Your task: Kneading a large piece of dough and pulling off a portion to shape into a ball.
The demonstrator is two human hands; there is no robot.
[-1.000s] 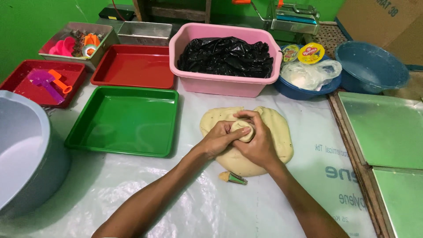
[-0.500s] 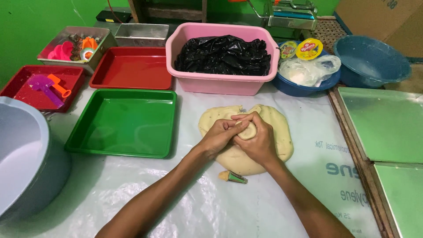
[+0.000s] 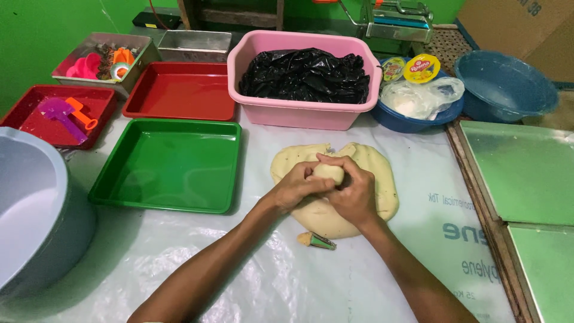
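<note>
A small pale lump of dough (image 3: 329,173) sits clasped between the left hand (image 3: 297,190) and the right hand (image 3: 354,194), both curled around it, above the flat pale slab of dough (image 3: 376,173) on the plastic-covered worktop (image 3: 269,275). A small metal cone mould (image 3: 317,240) lies just beside the slab's near edge. The empty green square tray (image 3: 167,164) lies to the left, the pink plastic tub (image 3: 299,110) with a black bag behind.

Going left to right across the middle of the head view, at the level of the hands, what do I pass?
Grey tub → green tray → left hand → small dough piece held between both hands → right hand, all over the flattened dough → metal baking sheet.
</note>
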